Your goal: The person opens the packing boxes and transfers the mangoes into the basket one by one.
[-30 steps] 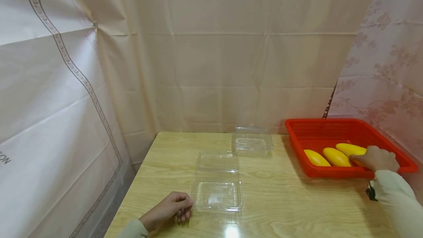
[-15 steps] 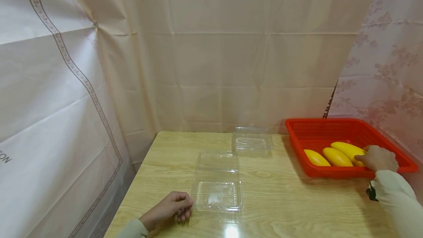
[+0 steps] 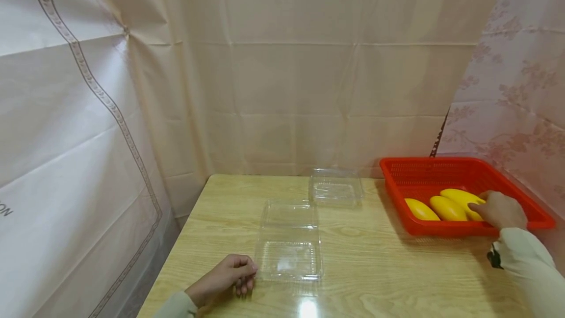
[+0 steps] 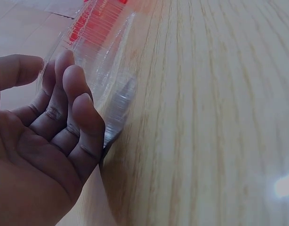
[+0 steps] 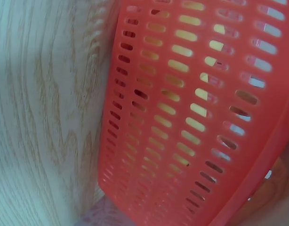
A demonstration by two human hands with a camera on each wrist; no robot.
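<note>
My left hand (image 3: 227, 276) pinches the near-left edge of a clear plastic clamshell container (image 3: 289, 259) between thumb and fingertips. This clamshell lies unfolded on the table, its lid half away from me. At the right, my right hand (image 3: 504, 210) reaches into a red plastic basket (image 3: 450, 229) and grips the right end of a yellow mango (image 3: 461, 198). Left of that one lie a second mango (image 3: 447, 208) and a third mango (image 3: 421, 210). In the right wrist view the basket's slotted wall (image 5: 182, 94) hides most of the hand, with yellow showing through the slots.
Behind the unfolded clamshell, another clear plastic container (image 3: 337, 189) stands near the back edge of the wooden table (image 3: 375, 269). Beige cloth (image 3: 287, 77) hangs behind the table, and a pinkish floral cloth (image 3: 521, 92) hangs close beyond the basket.
The gripped mango has shifted slightly left in the basket, and my right thumb has moved along it. My left hand and the clamshell have stayed in place.
</note>
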